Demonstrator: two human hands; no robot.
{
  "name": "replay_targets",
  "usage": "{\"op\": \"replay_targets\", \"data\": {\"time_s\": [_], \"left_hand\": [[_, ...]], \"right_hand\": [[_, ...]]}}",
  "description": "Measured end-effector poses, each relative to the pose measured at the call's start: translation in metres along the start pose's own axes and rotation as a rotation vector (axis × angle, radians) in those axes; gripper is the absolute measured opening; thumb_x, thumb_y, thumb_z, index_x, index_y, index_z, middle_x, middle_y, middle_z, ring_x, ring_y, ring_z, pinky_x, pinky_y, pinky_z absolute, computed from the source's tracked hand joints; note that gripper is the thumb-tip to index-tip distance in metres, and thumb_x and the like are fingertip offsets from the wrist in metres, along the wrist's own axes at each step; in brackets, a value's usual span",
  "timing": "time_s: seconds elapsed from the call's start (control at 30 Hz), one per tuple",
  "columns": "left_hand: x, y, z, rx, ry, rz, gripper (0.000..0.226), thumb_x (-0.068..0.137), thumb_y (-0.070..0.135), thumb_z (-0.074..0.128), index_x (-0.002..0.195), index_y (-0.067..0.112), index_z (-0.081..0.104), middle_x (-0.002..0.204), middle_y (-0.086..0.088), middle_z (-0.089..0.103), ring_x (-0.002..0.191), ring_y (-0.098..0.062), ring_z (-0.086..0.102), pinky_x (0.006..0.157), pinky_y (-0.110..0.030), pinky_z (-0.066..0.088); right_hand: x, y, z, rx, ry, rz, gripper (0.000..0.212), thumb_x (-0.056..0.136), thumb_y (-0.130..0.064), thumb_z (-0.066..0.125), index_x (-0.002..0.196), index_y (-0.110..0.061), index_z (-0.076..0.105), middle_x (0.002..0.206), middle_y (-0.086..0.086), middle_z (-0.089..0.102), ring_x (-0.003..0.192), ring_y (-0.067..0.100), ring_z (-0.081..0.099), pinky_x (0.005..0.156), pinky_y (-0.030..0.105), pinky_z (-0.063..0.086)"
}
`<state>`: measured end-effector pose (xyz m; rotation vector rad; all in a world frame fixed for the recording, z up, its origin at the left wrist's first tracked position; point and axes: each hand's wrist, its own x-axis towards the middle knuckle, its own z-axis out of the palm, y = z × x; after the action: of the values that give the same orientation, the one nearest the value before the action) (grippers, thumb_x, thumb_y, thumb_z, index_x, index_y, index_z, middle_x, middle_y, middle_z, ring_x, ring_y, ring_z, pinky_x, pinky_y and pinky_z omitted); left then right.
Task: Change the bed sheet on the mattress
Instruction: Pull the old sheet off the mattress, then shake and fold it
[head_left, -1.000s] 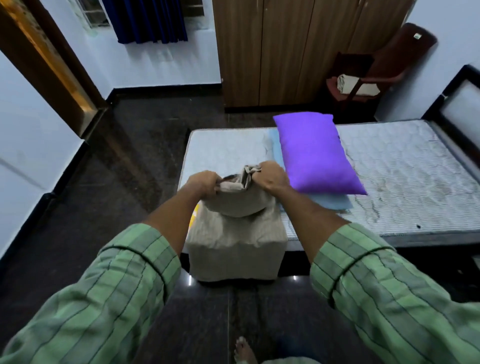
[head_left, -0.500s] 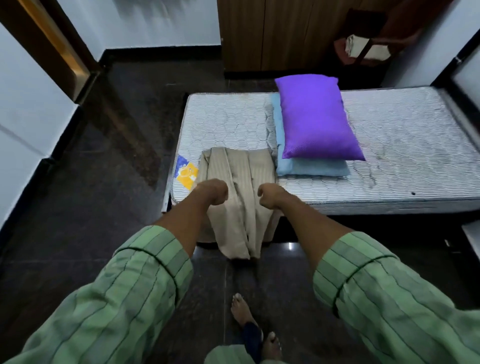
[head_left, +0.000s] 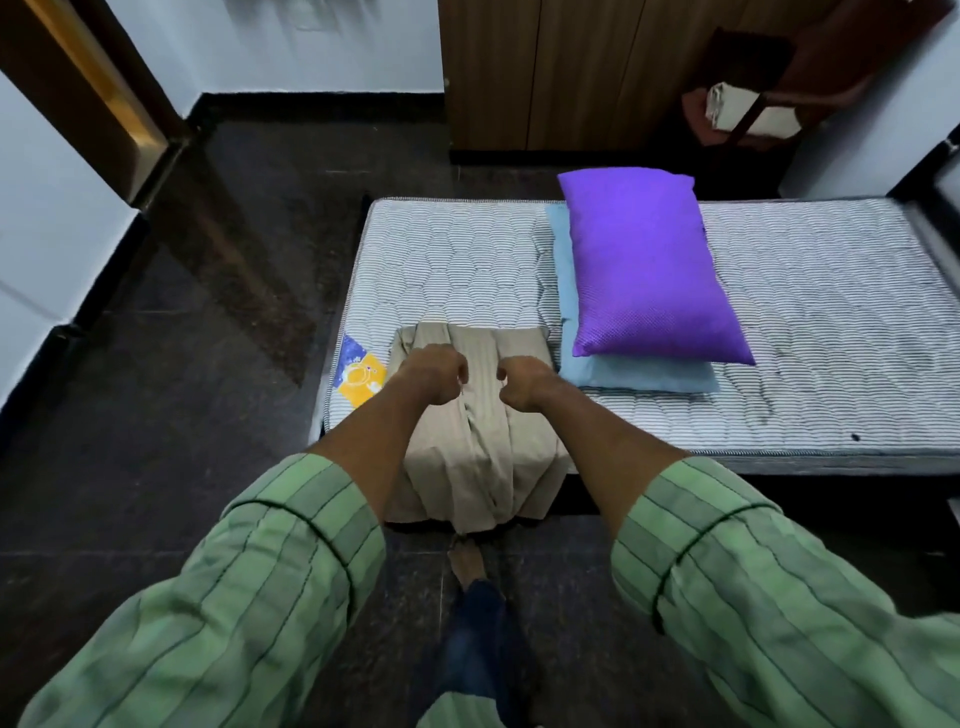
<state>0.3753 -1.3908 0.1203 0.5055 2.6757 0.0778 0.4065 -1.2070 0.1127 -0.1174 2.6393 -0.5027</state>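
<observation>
A folded beige bed sheet (head_left: 483, 457) lies on the near left corner of the bare quilted mattress (head_left: 467, 260) and hangs over its front edge toward the floor. My left hand (head_left: 434, 371) and my right hand (head_left: 522, 382) are side by side on top of the sheet, fingers curled into its folds, each gripping the cloth. A purple pillow (head_left: 644, 270) lies on a light blue pillow (head_left: 639, 376) in the middle of the mattress, just right of the sheet.
A yellow and blue label (head_left: 358, 376) shows on the mattress corner. Dark polished floor (head_left: 208, 338) spreads to the left. A wooden wardrobe (head_left: 561, 73) stands behind the bed, with a chair (head_left: 743, 109) holding folded cloth at the back right. My foot (head_left: 467, 564) is below the sheet.
The sheet was held bunched up above the bed corner; it now lies across the corner and hangs down. Both hands have come down onto it and moved closer together.
</observation>
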Motion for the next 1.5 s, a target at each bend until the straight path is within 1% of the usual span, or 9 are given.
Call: {"op": "replay_targets", "data": {"time_s": [0.3,0.53,0.67,0.77,0.87,0.97,1.23,1.33,1.5], "left_hand": [[0.215,-0.064,0.023,-0.004,-0.135,0.068,0.036,0.093,0.023,0.063,0.129,0.025,0.063,0.134,-0.005,0.054,0.129,-0.027,0.052,0.103,-0.041,0.042],[0.339,-0.115,0.089,0.075,-0.183,0.073,0.062,0.090,0.023,0.067,0.147,0.018,0.045,0.144,-0.009,0.050,0.133,-0.030,0.050,0.108,-0.043,0.039],[0.371,-0.150,0.131,0.176,-0.198,-0.074,0.078,0.084,0.028,0.073,0.149,0.012,0.035,0.145,-0.010,0.052,0.137,-0.028,0.047,0.115,-0.048,0.031],[0.366,-0.170,0.164,0.203,-0.265,-0.140,0.067,0.081,0.036,0.079,0.135,0.014,0.046,0.129,-0.007,0.064,0.125,-0.029,0.058,0.112,-0.044,0.032],[0.348,-0.169,0.172,0.097,-0.325,-0.095,0.049,0.086,0.033,0.072,0.128,0.016,0.054,0.124,-0.008,0.068,0.120,-0.032,0.061,0.099,-0.038,0.042],[0.333,-0.163,0.147,0.039,-0.319,-0.038,0.046,0.086,0.031,0.071,0.129,0.021,0.058,0.131,-0.008,0.063,0.125,-0.030,0.058,0.097,-0.041,0.045],[0.330,-0.132,0.020,0.180,-0.091,-0.020,0.042,0.086,0.038,0.071,0.123,0.021,0.058,0.128,-0.005,0.062,0.123,-0.030,0.057,0.092,-0.042,0.045],[0.336,-0.119,-0.041,0.254,0.076,-0.038,0.042,0.087,0.039,0.071,0.123,0.020,0.059,0.124,-0.005,0.064,0.117,-0.030,0.059,0.091,-0.042,0.046],[0.352,-0.107,-0.147,0.348,0.359,-0.151,0.029,0.091,0.017,0.061,0.120,0.019,0.060,0.120,-0.008,0.065,0.112,-0.032,0.060,0.090,-0.044,0.043]], "right_hand": [[0.211,0.043,0.013,0.063,-0.090,0.074,0.052,0.089,-0.020,0.066,0.139,-0.010,0.056,0.139,0.014,0.060,0.127,0.033,0.055,0.104,0.043,0.050],[0.328,0.094,0.067,-0.029,-0.132,0.074,0.079,0.088,-0.040,0.073,0.155,-0.018,0.038,0.155,0.009,0.043,0.142,0.031,0.039,0.114,0.047,0.037],[0.374,0.117,0.103,-0.133,-0.182,0.079,0.107,0.081,-0.052,0.076,0.164,-0.028,0.012,0.170,0.005,0.019,0.157,0.028,0.014,0.123,0.057,0.015],[0.385,0.126,0.136,-0.128,-0.219,0.104,0.124,0.072,-0.057,0.079,0.165,-0.025,0.003,0.161,0.010,0.038,0.152,0.032,0.026,0.122,0.060,0.002],[0.378,0.117,0.150,-0.139,-0.233,0.121,0.089,0.078,-0.053,0.073,0.150,-0.018,0.035,0.132,0.010,0.064,0.132,0.033,0.053,0.117,0.052,0.019],[0.361,0.105,0.137,-0.139,-0.329,0.060,0.047,0.093,-0.045,0.061,0.133,-0.022,0.058,0.135,0.005,0.064,0.129,0.028,0.057,0.109,0.043,0.039],[0.342,0.094,0.008,-0.268,-0.103,-0.090,0.038,0.097,-0.032,0.059,0.130,-0.014,0.055,0.134,0.012,0.047,0.122,0.036,0.053,0.087,0.045,0.047],[0.345,0.086,-0.056,-0.267,-0.035,-0.089,0.036,0.100,-0.030,0.053,0.134,-0.016,0.051,0.136,0.011,0.055,0.125,0.034,0.055,0.092,0.044,0.046],[0.369,0.068,-0.163,-0.399,0.232,-0.141,0.029,0.099,-0.019,0.049,0.128,-0.019,0.051,0.122,0.011,0.069,0.114,0.032,0.066,0.093,0.043,0.042]]}}
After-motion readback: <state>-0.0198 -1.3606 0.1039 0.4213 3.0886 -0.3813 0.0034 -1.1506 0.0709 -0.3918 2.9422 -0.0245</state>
